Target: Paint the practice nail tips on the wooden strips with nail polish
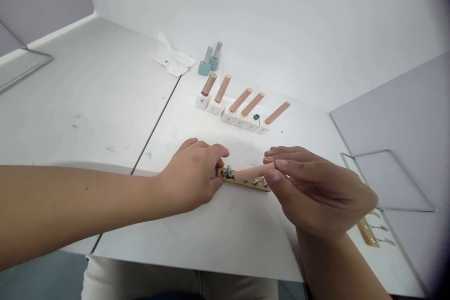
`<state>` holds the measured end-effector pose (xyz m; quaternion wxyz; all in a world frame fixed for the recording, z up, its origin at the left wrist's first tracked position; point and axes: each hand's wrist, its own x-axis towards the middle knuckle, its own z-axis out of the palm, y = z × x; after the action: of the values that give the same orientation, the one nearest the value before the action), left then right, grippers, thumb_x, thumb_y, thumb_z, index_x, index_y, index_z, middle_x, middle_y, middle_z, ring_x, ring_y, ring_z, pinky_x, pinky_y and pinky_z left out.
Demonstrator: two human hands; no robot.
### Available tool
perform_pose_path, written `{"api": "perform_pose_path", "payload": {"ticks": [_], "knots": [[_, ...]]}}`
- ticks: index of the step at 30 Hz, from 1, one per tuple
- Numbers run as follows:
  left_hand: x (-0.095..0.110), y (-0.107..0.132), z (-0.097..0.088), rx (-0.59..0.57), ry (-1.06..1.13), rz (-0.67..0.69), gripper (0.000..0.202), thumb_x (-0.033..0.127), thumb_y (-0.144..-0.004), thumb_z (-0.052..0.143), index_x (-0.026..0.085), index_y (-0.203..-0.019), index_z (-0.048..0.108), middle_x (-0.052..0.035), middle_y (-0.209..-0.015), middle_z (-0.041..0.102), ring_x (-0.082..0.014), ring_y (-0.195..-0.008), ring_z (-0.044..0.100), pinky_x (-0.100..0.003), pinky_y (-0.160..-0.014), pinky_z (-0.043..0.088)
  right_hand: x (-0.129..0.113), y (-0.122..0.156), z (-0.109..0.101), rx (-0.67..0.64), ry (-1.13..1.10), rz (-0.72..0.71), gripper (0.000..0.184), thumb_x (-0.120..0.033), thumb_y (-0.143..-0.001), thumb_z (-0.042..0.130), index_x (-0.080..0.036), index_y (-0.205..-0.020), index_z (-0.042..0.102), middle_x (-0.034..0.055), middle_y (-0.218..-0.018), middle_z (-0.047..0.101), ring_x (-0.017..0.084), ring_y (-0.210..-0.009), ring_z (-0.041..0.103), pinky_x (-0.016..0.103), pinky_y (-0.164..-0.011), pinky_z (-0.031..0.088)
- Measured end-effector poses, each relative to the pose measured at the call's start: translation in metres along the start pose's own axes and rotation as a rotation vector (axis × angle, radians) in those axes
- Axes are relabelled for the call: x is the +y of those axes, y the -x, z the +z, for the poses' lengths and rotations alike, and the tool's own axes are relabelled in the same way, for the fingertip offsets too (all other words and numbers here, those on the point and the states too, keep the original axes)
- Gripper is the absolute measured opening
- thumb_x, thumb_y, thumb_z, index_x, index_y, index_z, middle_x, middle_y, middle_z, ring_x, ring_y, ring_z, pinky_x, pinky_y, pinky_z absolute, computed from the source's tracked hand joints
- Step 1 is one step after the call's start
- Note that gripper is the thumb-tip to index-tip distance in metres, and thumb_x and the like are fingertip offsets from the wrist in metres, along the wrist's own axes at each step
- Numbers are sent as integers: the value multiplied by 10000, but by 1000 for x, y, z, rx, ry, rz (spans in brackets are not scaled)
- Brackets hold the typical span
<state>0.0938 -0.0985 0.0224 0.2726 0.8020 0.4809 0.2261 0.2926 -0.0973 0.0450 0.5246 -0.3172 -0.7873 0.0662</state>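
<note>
A peach-coloured rod (253, 172) lies almost level, its near end at a small green piece (229, 173) standing on a narrow wooden strip (246, 182) fitted with metal clips. The right hand (316, 190) is closed in a pinch around the rod, with its fingertips (277, 164) wrapped over the far end. The left hand (190, 178) is curled and grips the left end of the strip, its fingers bent down against the wood. The strip sits just above the tabletop (87, 103) near its front edge, though whether it touches the surface is hard to tell.

Beyond the hands stands a row of white square bases (241, 119), each carrying a slanted peach or tan rod. The leftmost is a small labelled bottle (203, 101). A tiny dark green square (256, 116) sits among the bases. Farther back are two teal bottles with silver caps (207, 58), and beside them lies a crumpled tissue (172, 57).

A second clip strip (368, 232) lies at the right, near a wire frame (388, 180); another wire frame (24, 70) sits at the left. The white tabletop has a dark seam between its panels, and white and grey walls (386, 103) enclose it.
</note>
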Motion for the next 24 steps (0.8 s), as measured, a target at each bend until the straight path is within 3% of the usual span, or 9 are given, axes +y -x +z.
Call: {"api": "perform_pose_path", "payload": {"ticks": [10,18,24], "knots": [[-2,1,2,8,8,1,367,129,-734,627,170,-1091,550,-12,-922,711,-219,-910,606,-403,-909,426,1,2,3,37,-79,89,376,-6,-622,719,-267,-892,701,-14,-785,716,176,-696,671,365,-604,578],[0,1,-1,-7,9,-17,388,127,-733,628,165,-1110,545,-17,-960,711,-236,-963,593,-398,-892,434,6,3,8,78,101,199,283,-67,-674,720,-269,-868,681,-37,-743,714,148,-680,666,300,-566,540],[-1,1,1,1,10,-13,393,113,-724,624,173,-1104,542,-11,-966,710,-233,-965,592,-401,-900,427,9,7,9,111,202,260,195,-150,-680,737,-241,-845,685,-9,-786,720,177,-705,685,329,-588,556]]}}
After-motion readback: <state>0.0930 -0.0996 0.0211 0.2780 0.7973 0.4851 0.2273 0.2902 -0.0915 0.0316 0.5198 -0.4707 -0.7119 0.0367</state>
